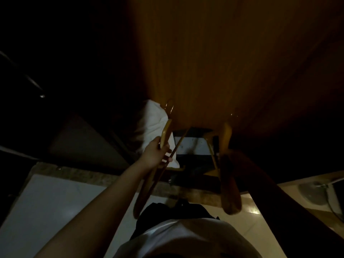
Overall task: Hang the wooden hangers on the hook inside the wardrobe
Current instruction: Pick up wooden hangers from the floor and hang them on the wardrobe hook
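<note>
Hangers in both our hands, left hand point(155, 155) gripping one wooden hanger point(165, 133), right hand point(226, 161) another point(226, 135), hook-hunting next.

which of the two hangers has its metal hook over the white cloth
The hanger in the left hand: its hook shows against the white cloth. The right hand's hanger has its hook against the brown wardrobe panel instead.
</note>
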Tool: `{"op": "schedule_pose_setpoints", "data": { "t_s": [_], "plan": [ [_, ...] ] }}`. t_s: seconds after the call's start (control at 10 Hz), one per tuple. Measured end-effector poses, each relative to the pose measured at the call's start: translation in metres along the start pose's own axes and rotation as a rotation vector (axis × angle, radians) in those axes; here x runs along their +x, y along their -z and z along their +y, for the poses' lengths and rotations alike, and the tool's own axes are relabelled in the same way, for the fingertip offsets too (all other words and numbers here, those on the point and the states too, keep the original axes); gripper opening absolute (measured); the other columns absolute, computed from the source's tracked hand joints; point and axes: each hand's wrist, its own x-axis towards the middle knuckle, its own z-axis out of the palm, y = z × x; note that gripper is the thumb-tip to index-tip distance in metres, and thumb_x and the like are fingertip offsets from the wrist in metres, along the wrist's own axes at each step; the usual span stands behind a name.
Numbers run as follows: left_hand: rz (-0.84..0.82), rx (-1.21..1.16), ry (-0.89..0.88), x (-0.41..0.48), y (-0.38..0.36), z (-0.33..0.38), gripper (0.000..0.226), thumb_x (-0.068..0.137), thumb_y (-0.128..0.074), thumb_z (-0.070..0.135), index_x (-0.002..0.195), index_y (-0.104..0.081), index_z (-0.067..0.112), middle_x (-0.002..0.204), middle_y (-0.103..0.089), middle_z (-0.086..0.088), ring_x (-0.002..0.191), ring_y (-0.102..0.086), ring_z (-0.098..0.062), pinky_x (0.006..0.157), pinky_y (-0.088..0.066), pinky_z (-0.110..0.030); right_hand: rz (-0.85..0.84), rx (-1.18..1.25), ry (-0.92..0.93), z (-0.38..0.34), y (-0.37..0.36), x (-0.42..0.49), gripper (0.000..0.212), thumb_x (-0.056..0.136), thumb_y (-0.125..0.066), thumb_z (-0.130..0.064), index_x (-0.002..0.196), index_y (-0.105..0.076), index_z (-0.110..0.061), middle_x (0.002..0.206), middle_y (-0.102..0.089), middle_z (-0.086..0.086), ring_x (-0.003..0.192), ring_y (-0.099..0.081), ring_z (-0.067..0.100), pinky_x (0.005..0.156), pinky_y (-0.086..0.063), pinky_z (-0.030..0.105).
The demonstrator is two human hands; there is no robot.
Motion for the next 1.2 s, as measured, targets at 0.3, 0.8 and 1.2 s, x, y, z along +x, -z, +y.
{"op": "schedule_pose_setpoints", "data": {
  "t_s": [0.3, 0.8, 1.2],
  "plan": [
    [-0.016, 0.167, -0.278, 0.010, -0.013, 0.060, 0.010, 0.096, -0.046, 0.013, 0.099, -0.037, 0.014, 0.103, -0.062, -0.014, 0.070, -0.066, -0.017, 0.064, -0.052, -0.030, -0.132, 0.306, 0.123, -0.065, -0.058, -0.048, 0.009, 0.087, -0.059, -0.004, 0.085, -0.053, -0.011, 0.100, -0.058, 0.010, 0.084, -0.059, 0.021, 0.075, -0.051, 0.038],
    [-0.108, 0.296, -0.559, -0.028, 0.054, 0.103, 0.048, 0.074, -0.072, 0.003, 0.110, -0.040, 0.010, 0.093, -0.059, 0.003, 0.087, -0.067, -0.019, 0.075, -0.059, -0.044, -0.108, 0.158, 0.358, -0.119, -0.136, -0.105, 0.011, 0.090, -0.058, -0.013, 0.100, -0.058, -0.013, 0.088, -0.063, -0.002, 0.079, -0.059, 0.008, 0.059, -0.050, 0.018],
    [-0.264, -0.028, -0.537, -0.065, 0.109, 0.146, 0.052, 0.078, -0.066, -0.005, 0.120, -0.039, 0.010, 0.095, -0.063, -0.017, 0.069, -0.066, -0.031, 0.057, -0.059, -0.032, 0.348, -0.434, 0.792, -0.180, -0.084, -0.106, 0.090, 0.082, -0.067, -0.016, 0.147, -0.008, -0.035, 0.157, -0.013, 0.006, 0.144, -0.011, 0.031, 0.114, -0.022, 0.056]
  ]
}}
